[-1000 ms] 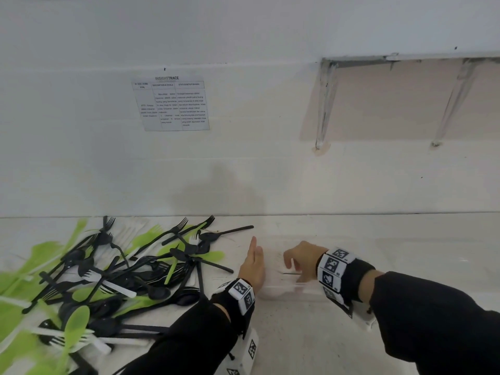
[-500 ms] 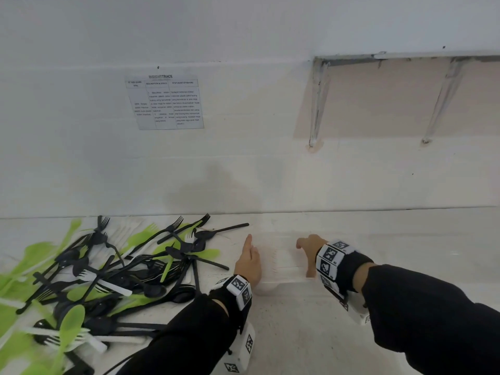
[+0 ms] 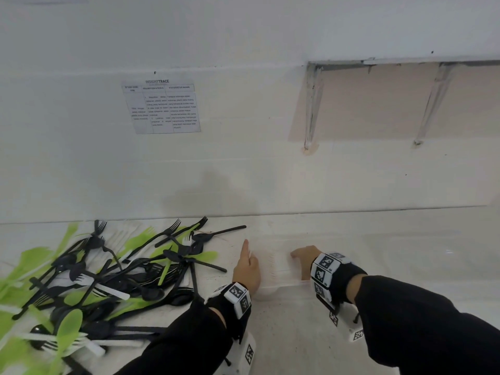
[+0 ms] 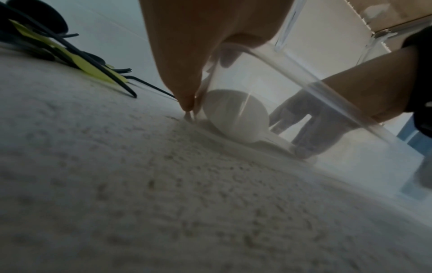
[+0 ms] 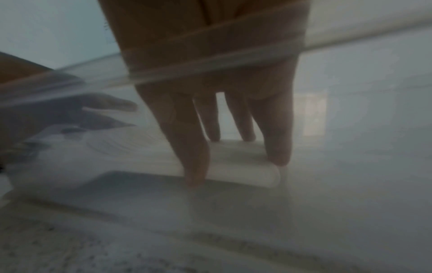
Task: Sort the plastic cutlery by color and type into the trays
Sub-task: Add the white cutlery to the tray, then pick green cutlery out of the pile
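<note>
Hands [image 3: 247, 269] [image 3: 303, 259] at clear tray [image 3: 278, 289] rim, cutlery pile [image 3: 108, 277] beside

- Head cam: we look forward and down from above, wall ahead, tabletop [image 3: 284, 334] low in frame, both wrists in view.
- Left wrist cam: we sit almost on the tabletop, facing along the left hand [image 4: 187, 46] to the clear tray [image 4: 315, 88].
- Right wrist cam: very close, looking through the tray wall at the right hand's fingers [image 5: 194, 147].
- All three share the tray; each wrist cam also catches the opposite hand.
</note>
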Demonstrator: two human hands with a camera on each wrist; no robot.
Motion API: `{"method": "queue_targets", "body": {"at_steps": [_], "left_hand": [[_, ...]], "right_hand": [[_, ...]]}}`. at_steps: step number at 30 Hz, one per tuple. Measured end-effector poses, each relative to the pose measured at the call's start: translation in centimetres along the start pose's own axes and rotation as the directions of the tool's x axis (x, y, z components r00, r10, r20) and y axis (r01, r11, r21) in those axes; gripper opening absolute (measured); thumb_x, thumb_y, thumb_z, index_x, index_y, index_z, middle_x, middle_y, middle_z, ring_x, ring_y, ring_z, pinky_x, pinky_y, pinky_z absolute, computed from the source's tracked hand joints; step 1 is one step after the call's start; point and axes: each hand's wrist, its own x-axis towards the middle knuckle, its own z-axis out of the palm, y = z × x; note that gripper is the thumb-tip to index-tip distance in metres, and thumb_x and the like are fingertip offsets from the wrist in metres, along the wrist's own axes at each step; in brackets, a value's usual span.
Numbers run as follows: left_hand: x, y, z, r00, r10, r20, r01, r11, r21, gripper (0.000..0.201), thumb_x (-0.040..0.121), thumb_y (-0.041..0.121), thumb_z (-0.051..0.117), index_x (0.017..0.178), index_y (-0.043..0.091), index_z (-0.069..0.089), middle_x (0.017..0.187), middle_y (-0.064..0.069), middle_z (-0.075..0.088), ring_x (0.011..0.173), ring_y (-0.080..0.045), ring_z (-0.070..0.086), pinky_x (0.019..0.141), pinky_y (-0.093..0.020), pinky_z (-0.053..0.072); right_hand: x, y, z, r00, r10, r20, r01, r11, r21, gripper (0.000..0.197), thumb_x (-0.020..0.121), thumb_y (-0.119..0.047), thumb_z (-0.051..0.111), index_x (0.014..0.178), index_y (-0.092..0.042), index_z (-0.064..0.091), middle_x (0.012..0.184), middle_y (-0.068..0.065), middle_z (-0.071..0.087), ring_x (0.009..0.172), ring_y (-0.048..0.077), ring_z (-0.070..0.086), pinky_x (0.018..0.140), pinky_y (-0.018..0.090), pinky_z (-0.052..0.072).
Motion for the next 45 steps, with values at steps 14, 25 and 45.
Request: {"method": "queue_targets", "body": {"at_steps": [14,25,45], "left_hand": [[-0.2,0.3,-0.3,0.998,0.023,0.059,-0.027,0.998,0.060,0.057,0.100,0.013,0.026,0.150,0.027,0.002,0.073,0.022,0.025,0.064,0.012,0.027,0.062,-0.010,0.031],[-0.5,1.0,-0.5,0.998,-0.036,0.051,0.030,0.993,0.112,0.061,0.098,0.018,0.036,0.151,0.023,0.007,0.141,-0.013,0.044,0.124,-0.029,0.046,0.101,-0.029,0.035],[-10.4,-8.7,-28.8,0.923,-0.174,-0.344,0.365,0.685,0.631,0.048,0.094,0.042,0.038,0.129,0.011,0.034,0.130,-0.011,0.050,0.114,-0.029,0.054,0.094,-0.039,0.046]], "right_hand": [[0.3,0.8,0.4,0.997,0.067,-0.039,-0.067,0.998,0.009,0.048,0.093,-0.022,0.055,0.135,-0.001,0.043,0.142,0.014,0.044,0.131,0.025,0.043,0.103,0.027,0.036],[-1.0,0.1,0.6,0.998,0.016,-0.053,-0.015,1.000,0.022,0.059,0.098,-0.028,0.044,0.148,-0.013,0.017,0.154,0.005,0.023,0.141,0.019,0.028,0.109,0.022,0.025],[-5.7,-24.8,-1.4,0.823,-0.366,-0.434,0.523,0.786,0.330,0.017,0.086,-0.011,0.054,0.079,-0.026,0.059,0.082,-0.007,0.060,0.077,0.007,0.052,0.066,0.014,0.036]]}}
